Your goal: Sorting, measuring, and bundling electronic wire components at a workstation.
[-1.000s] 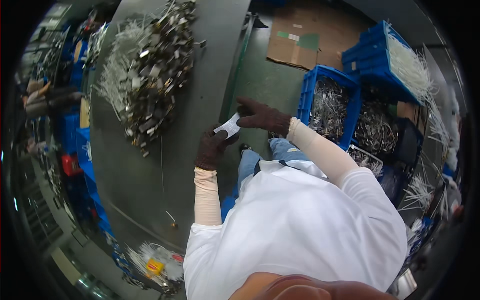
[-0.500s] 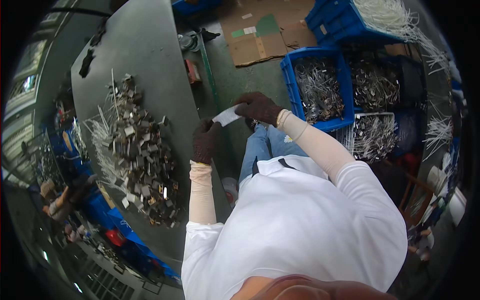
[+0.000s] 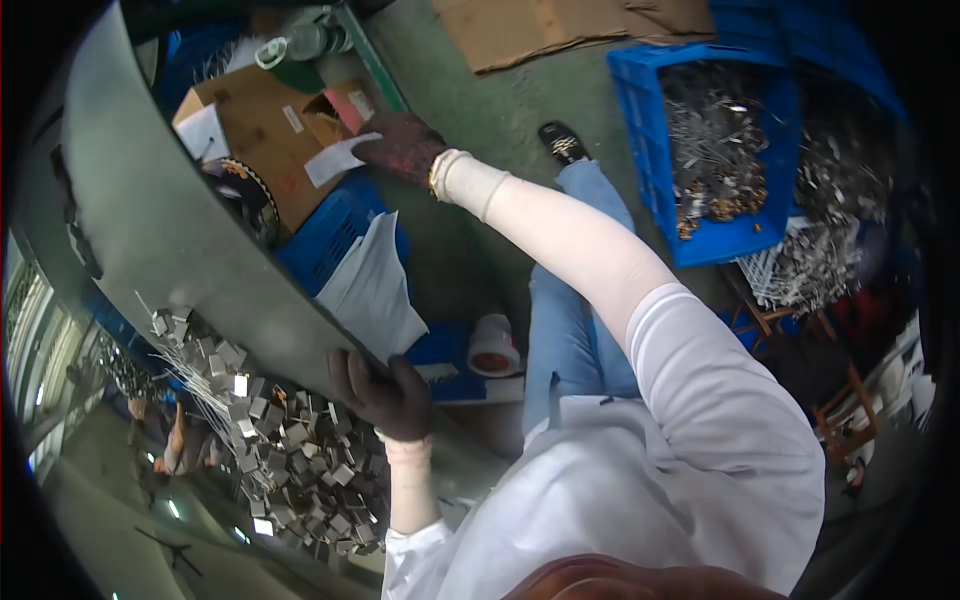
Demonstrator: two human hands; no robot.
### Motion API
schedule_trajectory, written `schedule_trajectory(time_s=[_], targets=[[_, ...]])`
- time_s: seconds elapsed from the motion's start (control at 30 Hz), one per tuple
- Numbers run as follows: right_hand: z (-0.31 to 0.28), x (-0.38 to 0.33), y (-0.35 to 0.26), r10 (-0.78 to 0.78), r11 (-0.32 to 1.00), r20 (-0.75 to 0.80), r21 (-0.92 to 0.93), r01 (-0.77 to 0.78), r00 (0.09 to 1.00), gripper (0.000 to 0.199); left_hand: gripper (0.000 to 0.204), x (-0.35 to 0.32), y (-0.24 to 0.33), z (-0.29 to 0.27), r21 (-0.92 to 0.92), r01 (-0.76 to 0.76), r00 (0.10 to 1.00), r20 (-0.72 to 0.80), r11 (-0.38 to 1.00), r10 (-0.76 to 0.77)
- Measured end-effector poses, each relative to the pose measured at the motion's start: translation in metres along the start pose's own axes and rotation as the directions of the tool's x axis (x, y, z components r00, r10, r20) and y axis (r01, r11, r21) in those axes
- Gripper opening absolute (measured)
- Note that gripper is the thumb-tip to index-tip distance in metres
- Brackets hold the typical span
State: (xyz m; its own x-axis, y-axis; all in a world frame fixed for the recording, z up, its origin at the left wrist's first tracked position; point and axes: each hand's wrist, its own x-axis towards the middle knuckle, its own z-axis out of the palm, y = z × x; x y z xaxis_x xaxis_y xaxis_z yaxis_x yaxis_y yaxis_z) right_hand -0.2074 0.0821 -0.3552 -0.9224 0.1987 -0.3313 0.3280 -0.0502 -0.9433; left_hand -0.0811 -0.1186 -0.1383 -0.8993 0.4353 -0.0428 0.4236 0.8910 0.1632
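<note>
My right hand (image 3: pixel 405 148), in a dark glove with a white sleeve, reaches out under the table and pinches a small white slip of paper (image 3: pixel 338 159) over an open cardboard box (image 3: pixel 262 140). My left hand (image 3: pixel 385 393), also in a dark glove, grips the near edge of the grey metal table (image 3: pixel 150 230). A heap of small shiny metal parts (image 3: pixel 300 455) lies on the table just left of that hand. White sheets of paper (image 3: pixel 375 290) rest on a blue crate (image 3: pixel 330 235) below the table edge.
A blue crate (image 3: pixel 735 235) of metal pieces stands on the green floor at right, with more metal parts beyond it. A white and orange roll (image 3: pixel 494 347) sits by my knee. Flat cardboard (image 3: pixel 540 28) lies at the top. Another person (image 3: pixel 175 445) is at far left.
The view has swung down and left. My right hand carried the white slip from above the table edge down to the cardboard box underneath. My left hand let go of it and now grips the table edge.
</note>
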Motion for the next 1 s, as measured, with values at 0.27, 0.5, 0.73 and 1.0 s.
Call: schedule_trajectory(time_s=[0.27, 0.5, 0.73, 1.0], targets=[[0.081, 0.075, 0.062, -0.380, 0.891, 0.225, -0.171, 0.420, 0.897, 0.028, 0.058, 0.000, -0.013, -0.004, 0.059, -0.042, 0.994, 0.101, 0.997, 0.036], [0.102, 0.096, 0.063, 0.061, 0.976, 0.314, 0.178, -0.122, 0.947, 0.034, 0.060, 0.006, -0.013, -0.002, 0.077, -0.081, 0.987, 0.142, 0.994, 0.070], [0.202, 0.109, 0.015, -0.005, 0.960, 0.326, 0.265, -0.086, 0.945, 0.046, 0.053, 0.004, -0.014, 0.003, 0.073, -0.060, 0.996, 0.072, 0.996, 0.054], [0.223, 0.121, 0.033, -0.093, 0.928, 0.418, 0.365, -0.073, 0.903, 0.047, 0.054, -0.001, -0.020, 0.012, 0.018, -0.064, 0.998, 0.018, 0.998, 0.064]])
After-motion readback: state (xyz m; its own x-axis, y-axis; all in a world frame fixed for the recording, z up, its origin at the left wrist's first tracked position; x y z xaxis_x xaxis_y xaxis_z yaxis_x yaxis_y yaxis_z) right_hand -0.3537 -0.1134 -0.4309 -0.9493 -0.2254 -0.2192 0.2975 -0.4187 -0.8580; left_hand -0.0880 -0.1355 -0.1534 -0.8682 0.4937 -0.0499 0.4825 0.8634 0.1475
